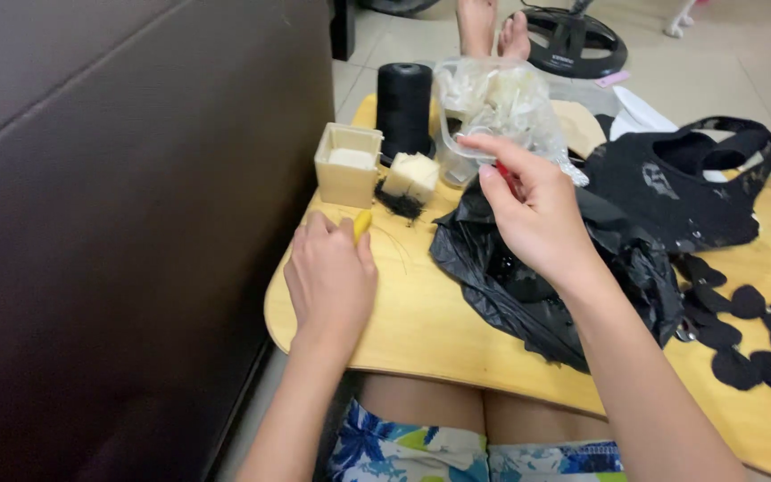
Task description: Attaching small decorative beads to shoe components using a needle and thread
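My left hand (330,278) rests on the wooden lap tray (421,321) and closes on a small yellow tool (362,222), near a tuft of black thread (399,205). My right hand (533,210) is raised over a crumpled black plastic bag (528,286), pinching a thin red tool (509,178) between thumb and fingers. Just beyond it stands a clear plastic bag of pale pieces (497,103).
A tall black thread spool (404,107), a small cream box (348,163) and a pale cube (412,174) stand at the tray's far left. Black lace fabric (689,178) and black cut-outs (751,339) lie right. A dark sofa side (118,223) borders the left.
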